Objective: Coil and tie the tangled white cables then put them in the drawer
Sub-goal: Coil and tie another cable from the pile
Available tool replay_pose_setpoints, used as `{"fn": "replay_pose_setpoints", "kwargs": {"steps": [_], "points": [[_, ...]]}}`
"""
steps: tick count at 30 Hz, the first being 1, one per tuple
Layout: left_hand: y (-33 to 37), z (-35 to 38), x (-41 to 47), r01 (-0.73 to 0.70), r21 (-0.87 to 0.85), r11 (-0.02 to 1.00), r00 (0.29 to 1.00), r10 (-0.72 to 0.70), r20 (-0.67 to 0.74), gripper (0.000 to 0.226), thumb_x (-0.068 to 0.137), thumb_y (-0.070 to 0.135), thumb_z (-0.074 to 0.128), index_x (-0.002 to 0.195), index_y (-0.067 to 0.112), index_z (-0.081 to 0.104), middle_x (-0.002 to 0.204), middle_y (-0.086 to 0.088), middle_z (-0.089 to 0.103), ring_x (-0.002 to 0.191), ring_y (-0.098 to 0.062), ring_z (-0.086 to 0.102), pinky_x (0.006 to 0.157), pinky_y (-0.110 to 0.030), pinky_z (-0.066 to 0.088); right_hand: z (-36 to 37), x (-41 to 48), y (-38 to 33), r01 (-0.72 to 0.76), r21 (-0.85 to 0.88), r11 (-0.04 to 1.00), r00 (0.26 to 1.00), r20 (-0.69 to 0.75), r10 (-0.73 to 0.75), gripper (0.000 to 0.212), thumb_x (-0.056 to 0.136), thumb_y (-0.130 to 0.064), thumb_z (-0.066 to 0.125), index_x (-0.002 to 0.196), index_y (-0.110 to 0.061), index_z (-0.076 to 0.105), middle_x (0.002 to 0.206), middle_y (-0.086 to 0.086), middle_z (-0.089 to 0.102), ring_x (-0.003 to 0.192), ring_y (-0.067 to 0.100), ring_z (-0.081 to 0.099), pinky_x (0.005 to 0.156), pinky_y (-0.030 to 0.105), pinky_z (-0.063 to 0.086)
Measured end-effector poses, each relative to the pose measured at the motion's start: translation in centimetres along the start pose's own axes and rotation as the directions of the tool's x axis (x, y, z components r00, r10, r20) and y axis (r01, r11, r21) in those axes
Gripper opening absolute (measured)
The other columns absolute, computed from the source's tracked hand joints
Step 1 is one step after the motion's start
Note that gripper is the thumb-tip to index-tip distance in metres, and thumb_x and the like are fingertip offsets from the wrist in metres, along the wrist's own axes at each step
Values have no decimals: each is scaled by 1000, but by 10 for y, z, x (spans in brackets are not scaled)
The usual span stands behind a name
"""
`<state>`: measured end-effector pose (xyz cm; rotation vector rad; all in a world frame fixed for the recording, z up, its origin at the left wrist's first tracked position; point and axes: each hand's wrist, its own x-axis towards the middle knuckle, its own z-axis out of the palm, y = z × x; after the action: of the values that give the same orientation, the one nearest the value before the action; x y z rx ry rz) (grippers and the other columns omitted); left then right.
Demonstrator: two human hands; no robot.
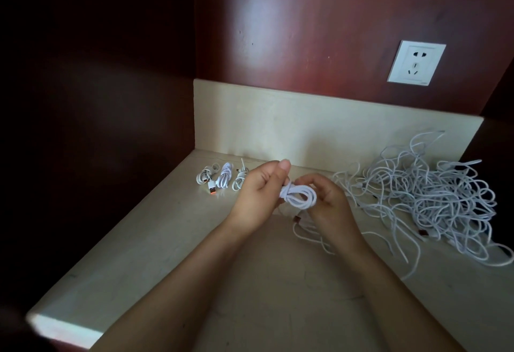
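Observation:
Both my hands hold one small coil of white cable point(299, 195) above the cream countertop point(167, 254). My left hand point(258, 195) pinches the coil's left end, thumb raised. My right hand point(331, 201) grips the coil's right side, fingers curled around the loops. A big tangled heap of white cables point(434, 195) lies to the right, and loose strands trail from it under my right wrist. Three tied white cable bundles point(222, 177) lie in a row at the back left, one showing an orange-tipped plug. No drawer is in view.
A cream backsplash point(319, 126) runs along the back of the counter below a red-brown wall. A white wall socket point(416, 63) sits at the upper right. A dark wooden panel closes the left side. The counter's front edge is at the lower left.

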<state>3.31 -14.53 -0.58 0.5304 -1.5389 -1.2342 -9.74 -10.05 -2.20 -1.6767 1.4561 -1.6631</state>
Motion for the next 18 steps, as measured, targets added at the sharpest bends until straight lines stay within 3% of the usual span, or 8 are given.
{"fn": "replay_pose_setpoints", "kwargs": {"steps": [3,5,7,10,13,18], "points": [[3,0,1,33,-24,999,996,-34,-84,42,104,20,40,63,12,41,45,11,40,40,-2,36,43,-13,32,7,-8,5,9,-247,969,998,68,8,18,89,-29,53,92,-32,70,87,-15,71,82,5,65,74,29,49],[2,-2,3,38,-14,999,988,-39,-147,41,104,22,40,65,11,42,48,6,44,45,-7,43,47,-14,37,10,-13,3,11,-455,890,995,95,36,21,94,-39,52,93,-32,72,85,-14,72,81,6,65,73,30,49],[-6,-8,7,36,79,996,976,-18,-216,41,104,26,42,65,13,43,51,9,45,50,-9,44,53,-20,39,11,-16,0,88,-551,830,991,135,-16,28,92,-46,47,93,-30,70,79,-9,70,77,9,64,69,32,48],[-17,-16,9,19,274,962,965,54,-256,41,103,33,44,66,15,43,51,13,49,55,-11,47,64,-35,43,12,-19,-5,247,-561,790,961,244,-127,31,89,-49,41,86,-26,62,67,-8,60,64,8,54,61,33,43],[-17,-20,7,25,481,876,968,100,-231,40,101,37,45,68,14,43,54,10,52,58,-11,51,63,-32,40,12,-20,-6,344,-551,760,932,295,-209,27,92,-42,46,73,-23,52,58,-11,42,59,6,41,56,32,36],[-15,-19,5,12,711,703,987,108,-123,43,98,47,47,63,24,36,56,4,49,64,-20,51,58,-34,35,4,-18,-15,275,-461,844,961,136,-239,21,88,-44,54,83,-28,67,78,-13,65,73,5,61,66,32,49]]}}
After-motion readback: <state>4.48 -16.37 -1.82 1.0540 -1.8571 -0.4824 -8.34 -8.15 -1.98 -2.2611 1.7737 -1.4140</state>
